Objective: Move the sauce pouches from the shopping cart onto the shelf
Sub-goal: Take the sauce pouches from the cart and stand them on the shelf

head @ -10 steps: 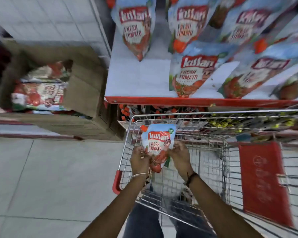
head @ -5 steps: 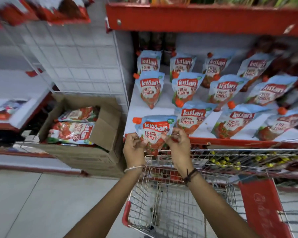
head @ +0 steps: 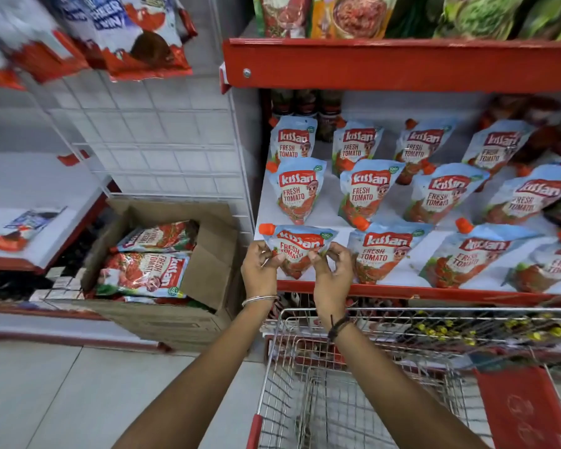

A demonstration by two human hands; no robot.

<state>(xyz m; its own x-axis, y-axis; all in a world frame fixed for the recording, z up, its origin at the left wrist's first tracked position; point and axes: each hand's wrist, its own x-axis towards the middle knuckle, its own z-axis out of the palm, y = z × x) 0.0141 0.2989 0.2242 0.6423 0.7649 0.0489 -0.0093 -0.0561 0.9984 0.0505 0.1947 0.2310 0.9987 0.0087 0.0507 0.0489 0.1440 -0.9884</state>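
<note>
Since a moment ago the sauce pouch [head: 297, 249] has travelled from above the shopping cart [head: 353, 380] to the shelf [head: 308, 218] front-left corner, left hand [head: 259, 270] and right hand [head: 331, 270] fingers pinching its sides, probably to align it with the neighbouring row.

A single view is given, taken from a wide-angle camera worn on the head and aimed forward and down. The white shelf with a red front edge [head: 402, 291] is faced at close range, within arm's reach, with its lines bent by the lens. The silver wire shopping cart [head: 353, 377] is looked down into below, and the open brown cardboard box [head: 208, 270] is caught at the left.
</note>
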